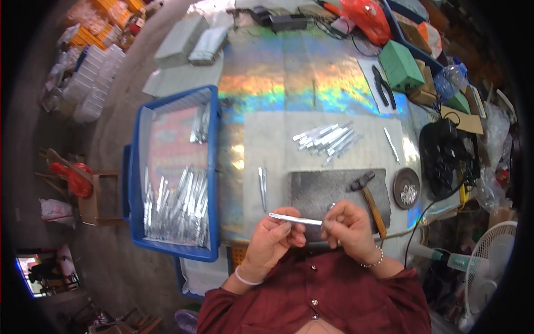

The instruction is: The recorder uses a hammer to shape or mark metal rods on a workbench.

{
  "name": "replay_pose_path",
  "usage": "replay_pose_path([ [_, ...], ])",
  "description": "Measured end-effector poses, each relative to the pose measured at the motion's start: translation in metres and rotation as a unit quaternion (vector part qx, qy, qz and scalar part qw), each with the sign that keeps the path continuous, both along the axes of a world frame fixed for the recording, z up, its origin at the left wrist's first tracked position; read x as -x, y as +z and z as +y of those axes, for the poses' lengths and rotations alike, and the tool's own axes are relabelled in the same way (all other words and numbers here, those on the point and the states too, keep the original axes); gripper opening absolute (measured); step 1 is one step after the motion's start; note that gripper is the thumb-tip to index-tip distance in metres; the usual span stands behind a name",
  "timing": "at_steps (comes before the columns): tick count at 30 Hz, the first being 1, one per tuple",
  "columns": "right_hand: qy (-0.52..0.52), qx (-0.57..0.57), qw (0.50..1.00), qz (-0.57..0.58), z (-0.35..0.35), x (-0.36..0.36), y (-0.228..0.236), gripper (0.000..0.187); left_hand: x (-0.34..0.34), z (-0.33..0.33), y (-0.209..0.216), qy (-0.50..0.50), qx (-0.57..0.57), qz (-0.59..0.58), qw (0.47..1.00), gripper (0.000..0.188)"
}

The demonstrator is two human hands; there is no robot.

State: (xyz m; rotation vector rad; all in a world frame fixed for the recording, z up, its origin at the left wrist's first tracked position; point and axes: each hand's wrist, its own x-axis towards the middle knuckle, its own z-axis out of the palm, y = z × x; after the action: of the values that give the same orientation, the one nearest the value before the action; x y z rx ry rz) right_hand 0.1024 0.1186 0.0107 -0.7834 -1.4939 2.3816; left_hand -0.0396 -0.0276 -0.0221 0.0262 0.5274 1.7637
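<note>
Shirt [272, 303], hands [272, 236] [353, 227], strip [301, 220] near slab [320, 189] edge

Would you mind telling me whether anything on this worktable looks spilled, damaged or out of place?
Nothing looks clearly spilled or damaged. Slightly untidy: the silver strips beyond the dark slab lie at mixed angles, while those in the blue tray run roughly parallel.
</note>
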Motion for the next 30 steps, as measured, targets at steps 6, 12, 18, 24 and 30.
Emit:
replay_pose_path([
  [6,0.136,0.047,0.989,0.028,-0.012,0.001,-0.002,0.008,-0.008,-0.011,0.006,0.055,0.052,0.126,0.989,0.020],
  [12,0.184,-0.009,0.982,0.037,-0.009,-0.004,0.000,0.013,-0.007,-0.012,0.017,0.067,0.094,0.239,0.964,0.017],
  [18,0.165,-0.098,0.981,0.007,0.001,-0.021,0.001,0.013,0.017,-0.016,0.019,0.192,0.176,0.369,0.892,0.018],
  [24,0.153,-0.094,0.983,-0.028,0.004,-0.029,-0.004,0.012,0.050,-0.022,-0.007,0.174,0.325,0.504,0.782,0.018],
  [30,0.150,-0.191,0.970,-0.010,-0.001,-0.026,-0.004,0.012,0.066,-0.010,-0.040,0.170,0.406,0.623,0.646,0.018],
])
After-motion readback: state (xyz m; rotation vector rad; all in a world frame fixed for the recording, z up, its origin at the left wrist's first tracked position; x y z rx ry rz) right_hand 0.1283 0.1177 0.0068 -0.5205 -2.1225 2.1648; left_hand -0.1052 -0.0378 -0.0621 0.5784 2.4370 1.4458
